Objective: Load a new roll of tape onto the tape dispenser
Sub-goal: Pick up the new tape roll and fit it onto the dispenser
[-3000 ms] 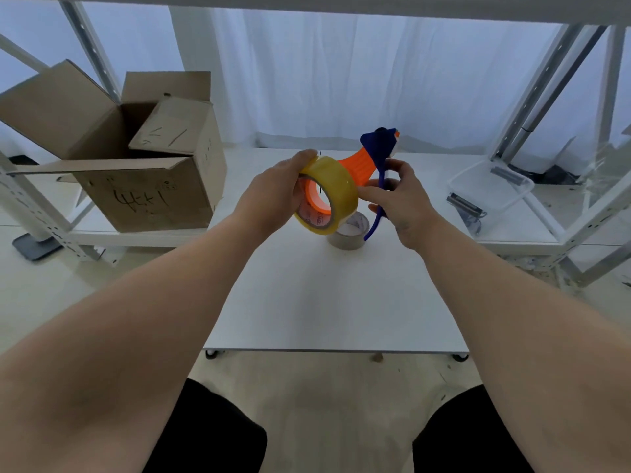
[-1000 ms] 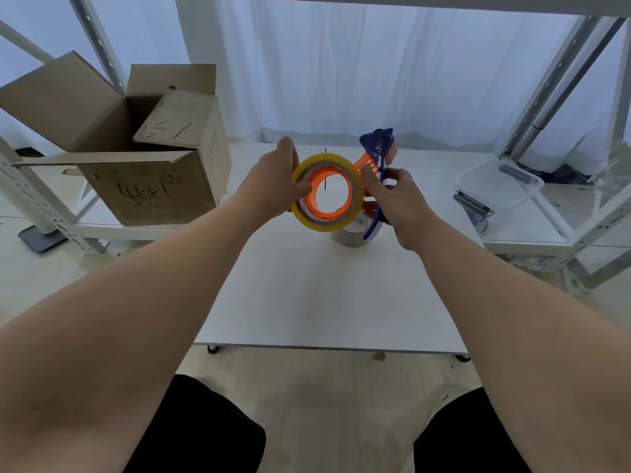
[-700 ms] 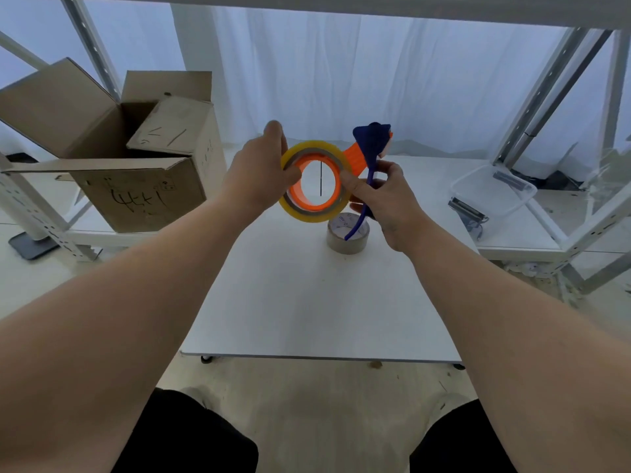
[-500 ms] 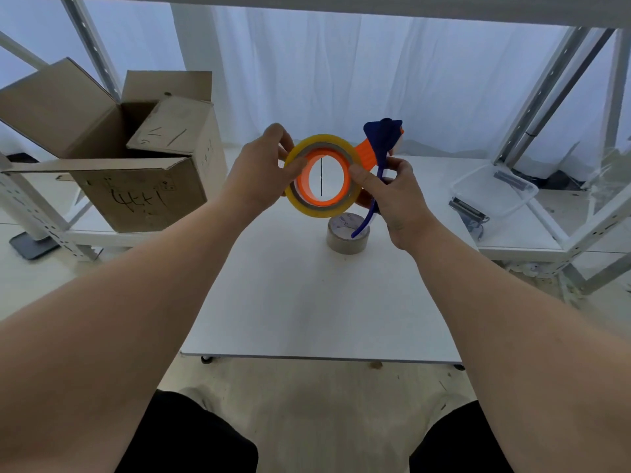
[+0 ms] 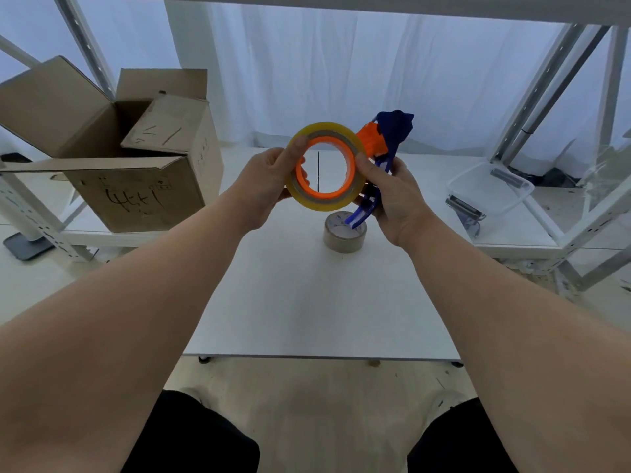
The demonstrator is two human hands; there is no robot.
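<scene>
A yellowish roll of tape [image 5: 324, 203] sits around the orange hub of a blue and orange tape dispenser [image 5: 387, 134], held in the air above the white table [image 5: 307, 302]. My left hand [image 5: 264, 184] pinches the roll's left rim, thumb on its face. My right hand [image 5: 392, 196] grips the dispenser's blue handle, its thumb pressing the roll's right rim. The roll's opening faces me.
A second, nearly spent brown tape roll [image 5: 345, 232] stands on the table just below my hands. An open cardboard box [image 5: 136, 172] sits on the left shelf. A clear plastic tray [image 5: 491, 189] with metal parts lies on the right shelf.
The roll went from slanted to facing me flat on the orange hub. Both hands stayed on roll and dispenser and shifted slightly right; my thumbs now press the roll's rims.
</scene>
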